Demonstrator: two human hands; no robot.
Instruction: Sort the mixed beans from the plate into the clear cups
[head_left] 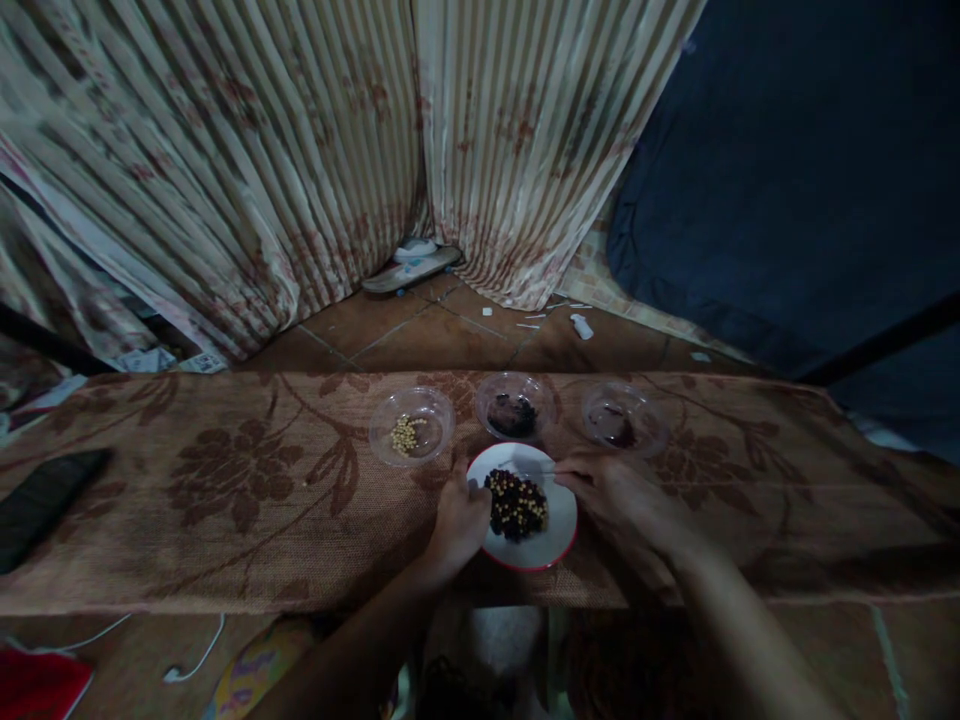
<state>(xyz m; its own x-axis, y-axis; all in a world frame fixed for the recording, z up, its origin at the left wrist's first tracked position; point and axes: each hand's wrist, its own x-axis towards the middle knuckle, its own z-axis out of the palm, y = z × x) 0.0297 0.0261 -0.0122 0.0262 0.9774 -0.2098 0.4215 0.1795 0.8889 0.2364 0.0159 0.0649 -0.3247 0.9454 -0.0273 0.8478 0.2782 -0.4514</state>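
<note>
A white plate (559,540) with a red rim holds a heap of mixed dark, reddish and pale yellow grains (516,505). My left hand (459,515) is closed on the plate's left rim, its thumb over the edge. My right hand (611,490) pinches a thin metal utensil (534,468) that reaches over the far part of the plate; its tip is too unclear to name. Beyond the plate stand three clear plastic bowls: a left bowl (439,445) with pale yellow grains, a middle bowl (544,395) with dark grains, and a right bowl (651,425) with a few dark reddish grains.
A brown flower-patterned cloth (300,540) covers the long narrow table. At its left end lies a dark phone-like object (49,500). Striped curtains (337,150) hang behind, with a board (411,270) and small litter on the tiled floor. A white cable (199,655) lies below the front edge.
</note>
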